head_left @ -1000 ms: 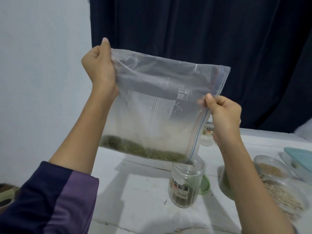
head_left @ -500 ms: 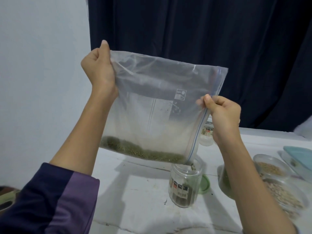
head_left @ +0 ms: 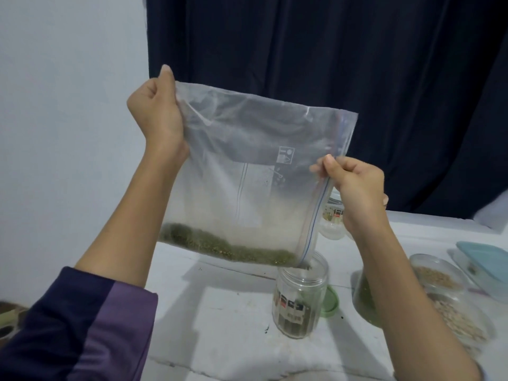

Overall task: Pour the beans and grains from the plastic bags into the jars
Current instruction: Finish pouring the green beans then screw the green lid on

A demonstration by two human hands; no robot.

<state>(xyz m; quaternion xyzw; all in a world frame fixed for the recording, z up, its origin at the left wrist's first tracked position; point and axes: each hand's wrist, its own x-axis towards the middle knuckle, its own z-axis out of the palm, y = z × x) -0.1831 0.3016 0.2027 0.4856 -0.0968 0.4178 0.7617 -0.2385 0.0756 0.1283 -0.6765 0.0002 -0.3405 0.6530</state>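
Both hands are up in front of the dark curtain [head_left: 357, 78], stretching a clear zip-lock bag [head_left: 255, 171] between them. The left hand [head_left: 156, 116] has its fingers curled tight round the bag's upper left corner, and the right hand [head_left: 357, 188] pinches the zip edge lower down, so the bag hangs tilted with its opening side sloping downward to the right. A layer of green beans [head_left: 225, 247] lies along the bag's bottom edge (mung beans, by the look of them), and the lowest corner sits right at the mouth of an open glass jar [head_left: 301, 295] standing upright on the white table [head_left: 220, 339]. The jar has a label and a little dark fill at the bottom. A green lid [head_left: 331, 301] lies just behind it, and tubs of pale grains [head_left: 439, 279] sit to the right.
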